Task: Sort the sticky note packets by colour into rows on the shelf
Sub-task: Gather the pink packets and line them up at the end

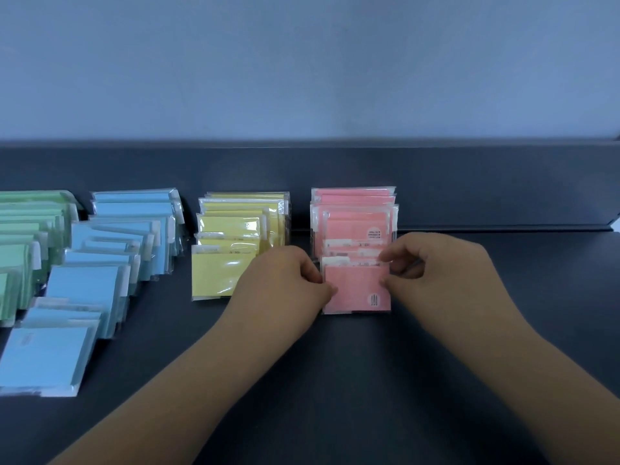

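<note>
Green row point(23, 250): I am seeing it lying at 9 o'clock, running off the frame's edge.
Blue row point(110, 263): overlapping packets are running from 8 toward 10 o'clock, just beside the green.
Yellow row point(231, 236): sitting left of centre.
Left hand point(285, 283): fingers curling, pinching the front pink packet point(355, 286) at its 9 o'clock edge.
Pink row point(352, 216): stretching toward 12 o'clock behind that packet.
Right hand point(443, 266): thumb and fingers pinching the packet's 3 o'clock edge.
Shelf point(469, 364): dark surface carrying everything.
</note>
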